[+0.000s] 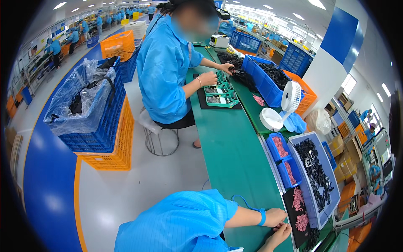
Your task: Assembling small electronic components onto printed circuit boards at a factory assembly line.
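My left hand (275, 216), with a blue wrist strap (262, 217) on its wrist, is closed in a pinch at the right side of the green bench (241, 168). Just below it, my right hand (281, 233) has its fingers closed too, almost meeting the left fingertips. Whatever they hold is too small to make out. Beside both hands, piles of small pink parts (301, 222) lie on a black mat (289, 201). A pale blue-grey bin (334, 201) of black parts stands beyond the mat.
Two small blue bins (299, 172) hold pink parts. A white fan (270, 119) stands farther up the bench. Across from it, a seated co-worker (163, 71) handles green trays (224, 98). Stacked blue and orange crates (105, 155) stand on the floor at left.
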Available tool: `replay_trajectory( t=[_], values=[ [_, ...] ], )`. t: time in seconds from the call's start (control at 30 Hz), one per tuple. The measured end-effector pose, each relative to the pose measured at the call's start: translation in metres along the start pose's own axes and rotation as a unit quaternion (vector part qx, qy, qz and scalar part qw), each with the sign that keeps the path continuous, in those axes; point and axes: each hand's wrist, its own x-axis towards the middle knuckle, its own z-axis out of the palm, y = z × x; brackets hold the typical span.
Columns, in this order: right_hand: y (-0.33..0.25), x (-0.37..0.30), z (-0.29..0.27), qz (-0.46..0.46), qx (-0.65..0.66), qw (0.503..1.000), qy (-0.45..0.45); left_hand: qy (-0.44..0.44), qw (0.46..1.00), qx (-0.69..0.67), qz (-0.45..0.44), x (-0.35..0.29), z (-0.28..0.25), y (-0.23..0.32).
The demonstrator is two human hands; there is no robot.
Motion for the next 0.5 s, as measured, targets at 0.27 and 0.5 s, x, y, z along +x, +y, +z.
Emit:
replay_trajectory(
  t=[0.27, 0.5],
  values=[
    [-0.001, -0.002, 0.005, -0.002, 0.038, 0.999, -0.004, 0.025, 0.994, -0.103, -0.013, -0.031, -0.039, 0.018],
    [-0.015, -0.007, 0.006, 0.019, 0.038, 0.999, 0.018, -0.03, 0.995, -0.095, -0.02, -0.122, -0.112, 0.025]
  ],
)
